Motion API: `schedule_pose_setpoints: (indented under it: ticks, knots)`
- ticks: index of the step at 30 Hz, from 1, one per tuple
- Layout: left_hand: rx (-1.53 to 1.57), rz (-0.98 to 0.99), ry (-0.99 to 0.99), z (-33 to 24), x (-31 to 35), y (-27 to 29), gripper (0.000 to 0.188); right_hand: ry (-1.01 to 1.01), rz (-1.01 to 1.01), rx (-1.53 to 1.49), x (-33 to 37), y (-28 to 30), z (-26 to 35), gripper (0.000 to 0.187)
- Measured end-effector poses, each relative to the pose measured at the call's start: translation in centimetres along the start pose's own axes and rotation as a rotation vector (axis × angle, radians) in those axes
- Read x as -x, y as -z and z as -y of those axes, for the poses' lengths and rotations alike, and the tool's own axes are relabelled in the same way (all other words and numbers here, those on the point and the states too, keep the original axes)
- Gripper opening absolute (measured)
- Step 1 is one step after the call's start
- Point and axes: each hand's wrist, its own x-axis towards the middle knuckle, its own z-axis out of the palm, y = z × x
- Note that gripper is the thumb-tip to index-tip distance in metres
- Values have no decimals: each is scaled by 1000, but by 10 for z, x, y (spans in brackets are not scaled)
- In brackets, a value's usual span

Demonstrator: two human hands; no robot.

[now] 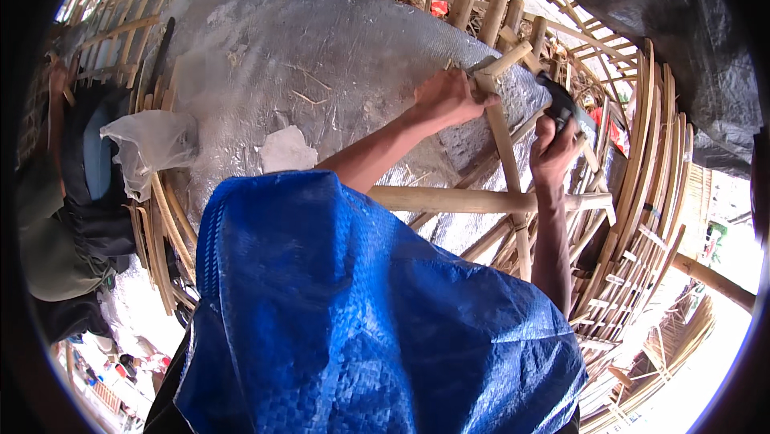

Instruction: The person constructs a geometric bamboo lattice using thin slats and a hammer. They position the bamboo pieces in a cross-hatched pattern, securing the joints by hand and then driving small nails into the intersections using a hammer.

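Open room over silver sheet (pixel 241 41), bamboo strip (pixel 503 145) and pole (pixel 449 200) crossing, stacked slats (pixel 642 185) blocking right

**Where My View Runs Out**

From my end, the right hand (pixel 552 149) mostly hides behind its own grip: I can't see all the fingers around the black tool (pixel 559 101), whose far end blurs, so I can't tell its kind. The left hand (pixel 453 99) conceals part of the bamboo piece (pixel 507 65) it holds. A blue woven sheet (pixel 337 298) blocks my sight of the lap and the lower forearms, swallows one end of a bamboo pole (pixel 449 200), and runs off the lower edge. The dark rim crops a co-worker (pixel 44 225) and some black sheeting (pixel 690 41). Small objects (pixel 112 378), lower left, are too tiny for me to identify.
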Motion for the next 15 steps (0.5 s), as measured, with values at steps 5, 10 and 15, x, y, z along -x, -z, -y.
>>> schedule_pose_setpoints:
  ticks: [5,10,15]
  knots:
    - [-130,89,37,-10,4,15,86,-17,517,413,-18,-10,2,40]
    - [-36,2,-54,-8,11,12,94,24,363,368,-11,-8,8,34]
    - [126,102,31,1,-3,8,89,1,147,191,-9,-15,13,37]
